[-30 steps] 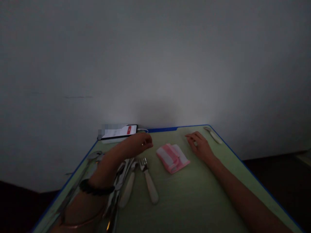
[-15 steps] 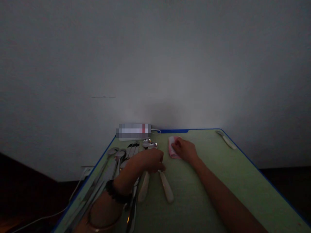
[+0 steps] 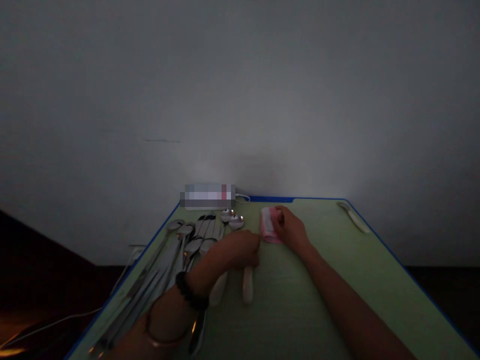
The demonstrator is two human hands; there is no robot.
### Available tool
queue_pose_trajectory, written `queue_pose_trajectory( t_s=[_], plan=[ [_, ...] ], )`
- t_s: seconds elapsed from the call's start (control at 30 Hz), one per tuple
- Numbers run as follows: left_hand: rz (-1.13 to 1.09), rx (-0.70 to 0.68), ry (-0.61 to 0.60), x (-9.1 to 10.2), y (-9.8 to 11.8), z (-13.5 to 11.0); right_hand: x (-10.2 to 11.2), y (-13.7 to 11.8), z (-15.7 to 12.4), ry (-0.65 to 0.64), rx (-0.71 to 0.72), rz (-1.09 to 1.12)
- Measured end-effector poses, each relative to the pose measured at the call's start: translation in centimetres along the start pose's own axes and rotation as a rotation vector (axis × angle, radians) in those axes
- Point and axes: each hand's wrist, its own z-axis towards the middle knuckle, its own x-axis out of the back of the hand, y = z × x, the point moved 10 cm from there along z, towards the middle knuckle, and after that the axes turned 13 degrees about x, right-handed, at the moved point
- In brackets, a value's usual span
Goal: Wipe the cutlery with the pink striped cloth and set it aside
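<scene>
My left hand (image 3: pixel 244 250) is closed in a pinch over a spoon with a cream handle (image 3: pixel 247 289). The bowl of that spoon (image 3: pixel 236 222) shows beyond my knuckles, while its neck is hidden under the fingers. Close on its left lies a second spoon (image 3: pixel 227 215), its cream handle partly covered by my wrist. My right hand (image 3: pixel 292 230) has its fingers curled on the right side of a folded pink-and-white cloth (image 3: pixel 268 225), which rests on the green table (image 3: pixel 300 310).
Several metal spoons (image 3: pixel 185 230), forks and knives lie in rows along the table's left side. A white box (image 3: pixel 208 196), blurred on top, and a white cable stand at the back against the wall. One cream-handled utensil (image 3: pixel 354 218) lies near the right edge.
The spoon under my left hand has turned, its handle swinging left to lie straighter. My left hand has shifted slightly right. My right hand stays at the cloth, a little farther right.
</scene>
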Motion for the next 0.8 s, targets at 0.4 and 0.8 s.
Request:
queue_pose_trajectory(
  t_s=[0.4, 0.8],
  plan=[
    [-0.084, 0.023, -0.013, 0.4, -0.9, 1.0, 0.4, 1.8, -0.1, 0.101, -0.048, -0.075],
    [-0.051, 0.045, 0.08, 1.2, -0.4, 0.5, 2.0, 3.7, 0.0, 0.25, -0.082, 0.31]
  ],
)
